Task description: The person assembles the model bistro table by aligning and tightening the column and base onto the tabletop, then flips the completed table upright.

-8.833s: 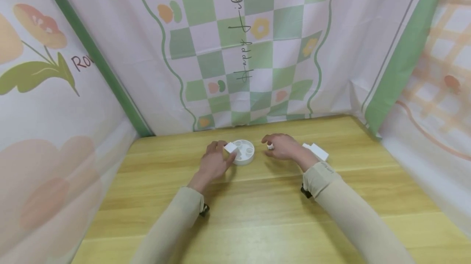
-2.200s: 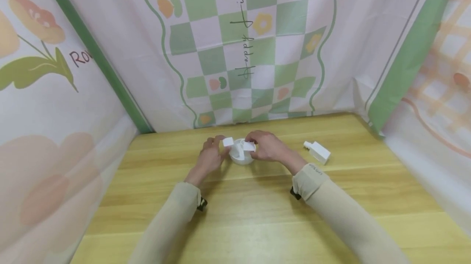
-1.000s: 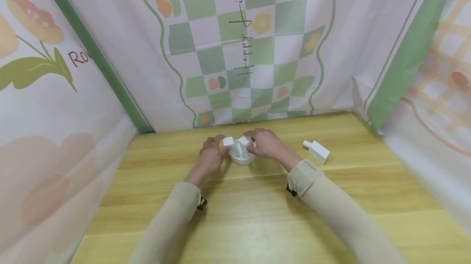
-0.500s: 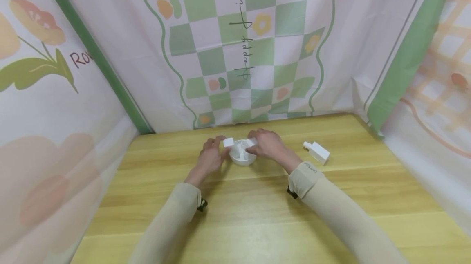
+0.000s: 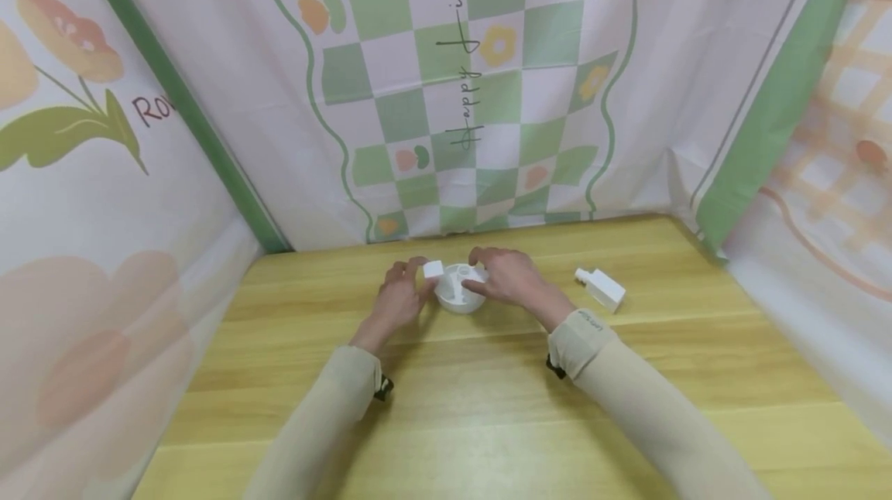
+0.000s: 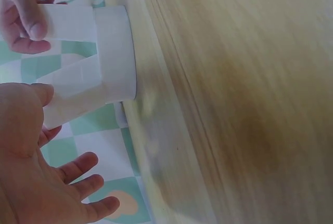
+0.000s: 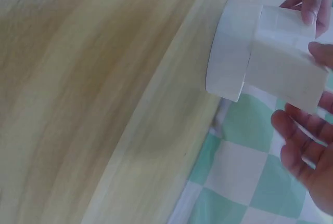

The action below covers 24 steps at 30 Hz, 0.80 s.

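A round white holder (image 5: 460, 306) with a raised rim sits near the table's far edge. My left hand (image 5: 399, 297) pinches a white box-shaped bottle (image 5: 433, 269) between thumb and fingers, its other end down in the holder; the remaining fingers are spread. On the other side, my right hand (image 5: 514, 275) has thumb and fingers around a second white box-shaped bottle (image 7: 286, 73). Both wrist views show this pair rising side by side from the holder (image 6: 115, 55), leaning slightly apart. Their lower ends are hidden inside it.
A third white bottle (image 5: 603, 289) with a narrow neck lies on its side to the right on the wooden table (image 5: 474, 407). A checked green and white curtain (image 5: 446, 97) hangs just behind the table's far edge.
Since the oldest frame, my right hand has moved left to the holder with the second bottle. Lately that bottle has turned and tilted over the holder. My left hand has hardly moved.
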{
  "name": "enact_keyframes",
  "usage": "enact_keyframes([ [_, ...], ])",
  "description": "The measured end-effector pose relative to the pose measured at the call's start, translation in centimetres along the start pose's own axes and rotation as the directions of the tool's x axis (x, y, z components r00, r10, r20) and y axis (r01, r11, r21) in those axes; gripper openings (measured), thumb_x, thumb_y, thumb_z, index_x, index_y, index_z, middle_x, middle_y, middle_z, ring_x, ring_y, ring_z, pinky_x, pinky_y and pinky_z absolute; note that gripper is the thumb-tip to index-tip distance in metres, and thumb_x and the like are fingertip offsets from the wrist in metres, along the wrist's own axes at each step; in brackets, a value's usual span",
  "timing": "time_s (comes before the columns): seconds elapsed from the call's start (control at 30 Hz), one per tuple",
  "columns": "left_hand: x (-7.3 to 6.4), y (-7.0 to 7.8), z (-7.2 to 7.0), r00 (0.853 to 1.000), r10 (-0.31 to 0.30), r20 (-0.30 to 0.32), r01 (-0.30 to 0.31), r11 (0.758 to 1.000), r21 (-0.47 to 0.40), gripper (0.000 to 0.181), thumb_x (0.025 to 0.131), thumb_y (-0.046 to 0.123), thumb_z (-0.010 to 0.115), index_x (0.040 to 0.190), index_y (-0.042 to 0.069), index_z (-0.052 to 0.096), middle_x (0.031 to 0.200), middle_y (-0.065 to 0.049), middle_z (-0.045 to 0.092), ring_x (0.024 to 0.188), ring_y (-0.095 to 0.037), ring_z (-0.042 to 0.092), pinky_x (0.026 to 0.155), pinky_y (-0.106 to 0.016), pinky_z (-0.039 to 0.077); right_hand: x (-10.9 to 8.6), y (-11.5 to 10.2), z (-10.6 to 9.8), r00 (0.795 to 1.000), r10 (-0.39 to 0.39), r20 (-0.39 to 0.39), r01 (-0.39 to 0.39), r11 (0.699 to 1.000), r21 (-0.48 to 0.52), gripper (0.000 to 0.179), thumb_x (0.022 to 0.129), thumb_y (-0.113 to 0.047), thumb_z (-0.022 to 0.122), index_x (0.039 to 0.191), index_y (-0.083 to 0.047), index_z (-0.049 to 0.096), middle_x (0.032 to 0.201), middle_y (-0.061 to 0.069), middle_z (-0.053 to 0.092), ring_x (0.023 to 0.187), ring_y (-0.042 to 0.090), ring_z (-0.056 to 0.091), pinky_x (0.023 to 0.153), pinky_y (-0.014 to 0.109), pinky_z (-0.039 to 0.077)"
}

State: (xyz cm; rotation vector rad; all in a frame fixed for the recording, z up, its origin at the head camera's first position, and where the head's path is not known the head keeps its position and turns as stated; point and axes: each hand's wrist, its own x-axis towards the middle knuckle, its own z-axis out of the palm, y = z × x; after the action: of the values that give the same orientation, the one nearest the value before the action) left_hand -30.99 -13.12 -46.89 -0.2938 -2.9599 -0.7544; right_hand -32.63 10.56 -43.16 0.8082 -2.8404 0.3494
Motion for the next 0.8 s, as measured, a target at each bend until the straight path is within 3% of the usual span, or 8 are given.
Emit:
enact_keyframes([
  [0.13, -0.09, 0.06, 0.00, 1.000, 0.005, 0.000, -0.005, 1.000, 0.014, 0.057, 0.103, 0.053, 0.044, 0.150, 0.024, 0.034, 0.143, -0.024, 0.045, 0.123, -0.045, 0.054, 0.097, -0.057, 0.053, -0.19, 0.15, 0.04, 0.996, -0.090, 0.005, 0.089, 0.995, 0.047, 0.040, 0.085, -0.037, 0.072, 0.117, -0.014, 0.069, 0.113, 0.006, 0.068, 0.098, 0.026, 0.068, 0.085, 0.043, 0.057],
  [0.33, -0.18, 0.10, -0.11, 1.000, 0.003, -0.012, -0.003, 1.000, 0.007, 0.058, 0.103, 0.053, 0.045, 0.151, 0.022, 0.035, 0.142, -0.025, 0.046, 0.122, -0.045, 0.054, 0.096, -0.058, 0.053, -0.30, 0.65, -0.19, 0.984, -0.172, 0.054, 0.163, 0.976, 0.142, 0.049, 0.074, -0.017, 0.073, 0.122, -0.010, 0.068, 0.124, 0.008, 0.066, 0.111, 0.028, 0.065, 0.097, 0.044, 0.054],
  [0.47, -0.17, 0.09, -0.07, 1.000, -0.006, 0.000, 0.006, 1.000, 0.015, 0.057, 0.103, 0.053, 0.043, 0.151, 0.024, 0.034, 0.143, -0.023, 0.045, 0.124, -0.043, 0.053, 0.099, -0.058, 0.051, -0.38, 0.77, -0.45, 0.984, -0.168, 0.064, 0.157, 0.977, 0.142, 0.047, 0.076, -0.019, 0.074, 0.122, -0.011, 0.068, 0.124, 0.009, 0.067, 0.112, 0.029, 0.065, 0.096, 0.046, 0.054],
  [0.8, -0.27, 0.30, -0.33, 1.000, -0.025, 0.002, 0.025, 1.000, -0.001, 0.057, 0.102, 0.054, 0.045, 0.151, 0.026, 0.034, 0.144, -0.022, 0.044, 0.124, -0.044, 0.053, 0.100, -0.058, 0.051, -0.41, 0.74, -0.74, 0.987, -0.157, 0.040, 0.154, 0.985, 0.074, 0.041, 0.080, -0.032, 0.082, 0.117, -0.021, 0.070, 0.111, 0.001, 0.070, 0.095, 0.022, 0.068, 0.082, 0.043, 0.057],
])
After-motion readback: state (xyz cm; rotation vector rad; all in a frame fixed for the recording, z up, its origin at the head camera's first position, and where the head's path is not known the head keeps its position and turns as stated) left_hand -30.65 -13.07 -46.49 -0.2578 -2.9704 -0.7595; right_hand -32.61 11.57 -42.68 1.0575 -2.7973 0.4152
